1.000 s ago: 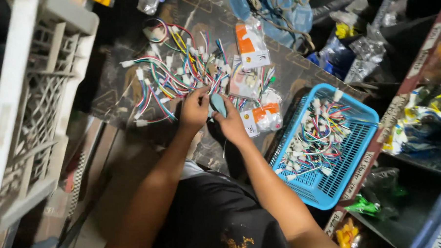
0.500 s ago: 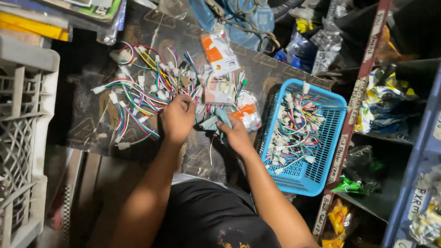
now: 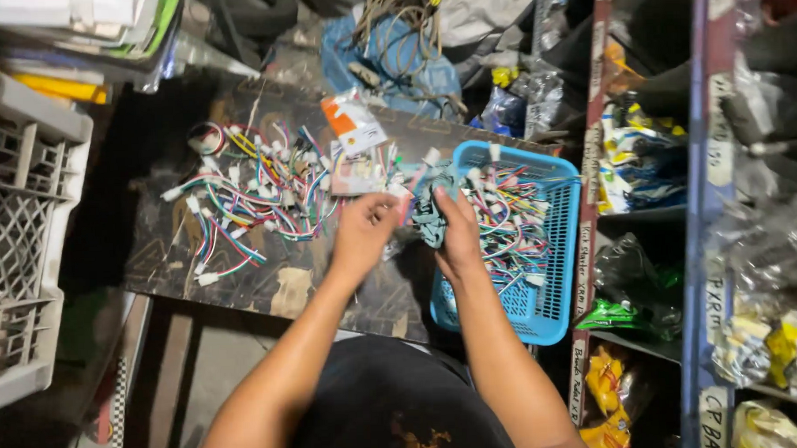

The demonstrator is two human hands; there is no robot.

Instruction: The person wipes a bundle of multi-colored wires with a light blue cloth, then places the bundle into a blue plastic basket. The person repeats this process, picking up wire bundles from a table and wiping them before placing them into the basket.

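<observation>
Blue basket: the blue plastic basket [image 3: 543, 303] sits at the right end of your dark worktop [image 3: 241, 274]; it holds a heap of multicoloured wire harnesses [image 3: 509, 224] with white connectors.
Right hand: your right hand [image 3: 459, 235] is at the basket's left rim, fingers closed around a grey-green wire bundle [image 3: 431, 216], which stands partly over that rim.
Left hand: your left hand [image 3: 363, 230] rests on the worktop just left of the right one, fingers curled; you cannot tell whether it grips anything.
Loose pile: more coloured harnesses [image 3: 247, 198] lie spread over the worktop, left of your hands.
Packets: small orange-and-white packets [image 3: 353, 127] lie at the far edge, between pile and basket.
Crate: a grey lattice crate [image 3: 19, 228] stands at the far left.
Shelves: the rack on the right [image 3: 707, 213] holds bagged parts.
</observation>
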